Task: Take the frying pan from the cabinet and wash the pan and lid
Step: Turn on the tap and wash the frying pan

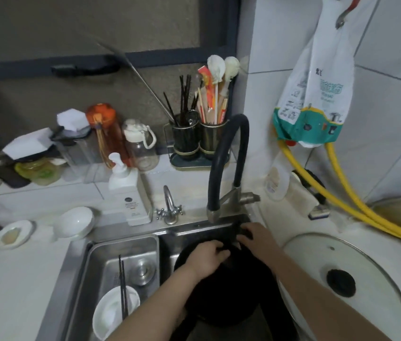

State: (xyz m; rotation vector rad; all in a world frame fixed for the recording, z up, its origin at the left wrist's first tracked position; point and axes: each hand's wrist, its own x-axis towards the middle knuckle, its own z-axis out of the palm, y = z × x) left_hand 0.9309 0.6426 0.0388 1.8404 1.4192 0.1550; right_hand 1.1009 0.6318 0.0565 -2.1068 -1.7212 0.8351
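Observation:
A black frying pan (233, 289) lies in the right basin of the steel sink (194, 231), its handle running toward me at the bottom edge. My left hand (206, 258) presses on the pan's far rim, fingers curled against it. My right hand (256, 236) rests at the back of the pan under the black faucet spout (213, 215), fingers bent over something dark that I cannot make out. The glass lid (356, 274) with a black knob lies flat on the counter to the right of the sink.
The left basin (111, 257) holds a white bowl (113, 313) with dark chopsticks across it. A soap pump bottle (128, 193), a small tap (170, 205), two white dishes, bottles and a utensil holder (197, 139) stand behind. Yellow hoses (356, 200) cross the right counter.

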